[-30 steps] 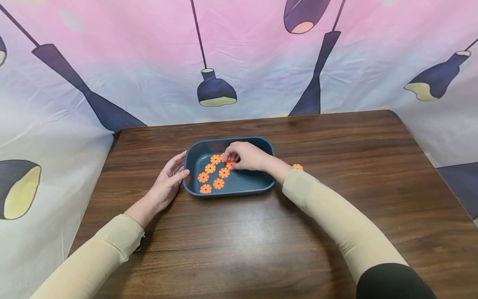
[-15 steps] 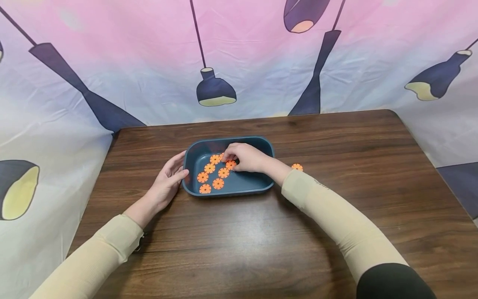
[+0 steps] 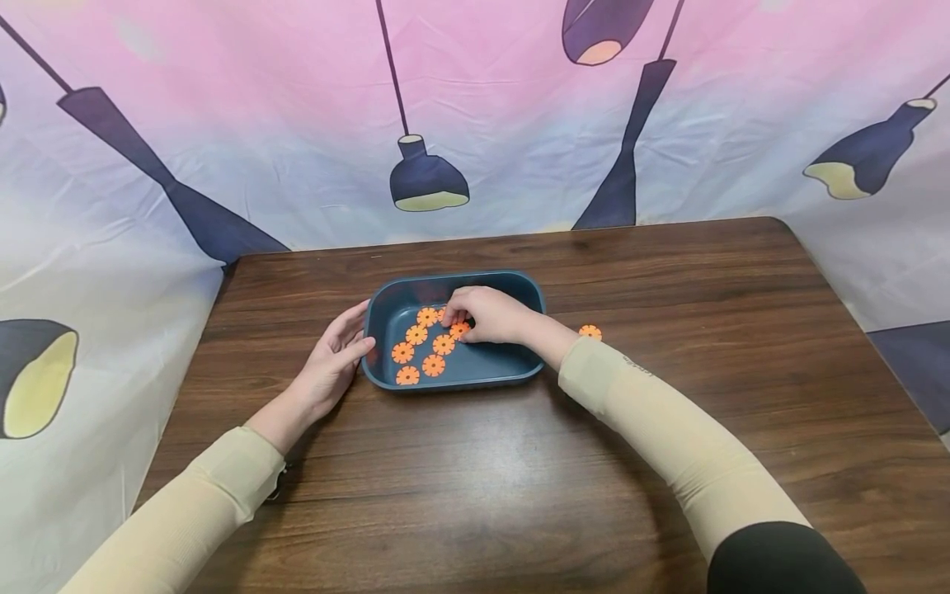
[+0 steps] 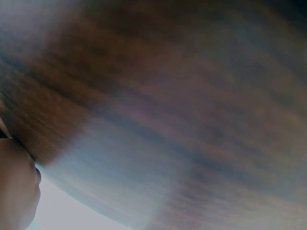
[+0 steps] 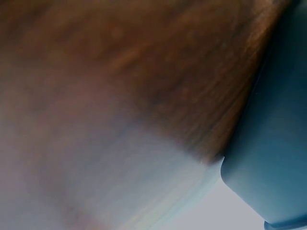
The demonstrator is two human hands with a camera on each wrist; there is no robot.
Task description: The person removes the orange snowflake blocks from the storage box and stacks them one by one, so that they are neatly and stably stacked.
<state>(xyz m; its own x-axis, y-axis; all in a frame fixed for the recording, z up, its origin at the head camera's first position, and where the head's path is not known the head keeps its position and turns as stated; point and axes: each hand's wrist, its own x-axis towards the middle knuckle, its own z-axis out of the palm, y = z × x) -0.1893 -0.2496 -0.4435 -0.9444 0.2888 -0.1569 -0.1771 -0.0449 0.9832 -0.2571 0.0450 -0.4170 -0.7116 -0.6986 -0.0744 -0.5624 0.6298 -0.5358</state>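
On the table stands a dark blue, rounded rectangular plastic tub (image 3: 496,367). My left hand (image 3: 326,367) grips its left end, thumb at the rim and fingers along the outer wall. Inside the tub, my right hand (image 3: 493,315) pinches an orange notched plastic disc (image 3: 459,331) between thumb and fingers. Another orange disc, partly hidden by these fingers, lies just behind. Several more orange notched discs (image 3: 416,334) lie in a bent line across the tub's floor. Part of the left hand (image 4: 17,187) shows in the left wrist view; the tub's outer wall (image 5: 273,124) fills the right wrist view's edge.
One loose orange disc (image 3: 590,332) lies on the brown wood-grain table (image 3: 460,478), right of the tub and beside the right forearm. Behind the table's far edge hangs a pastel cloth (image 3: 505,148) printed with dark lamps.
The right hand has shifted very slightly down inside the tub, still with the disc at its fingertips. The left hand stays at the tub's left end.
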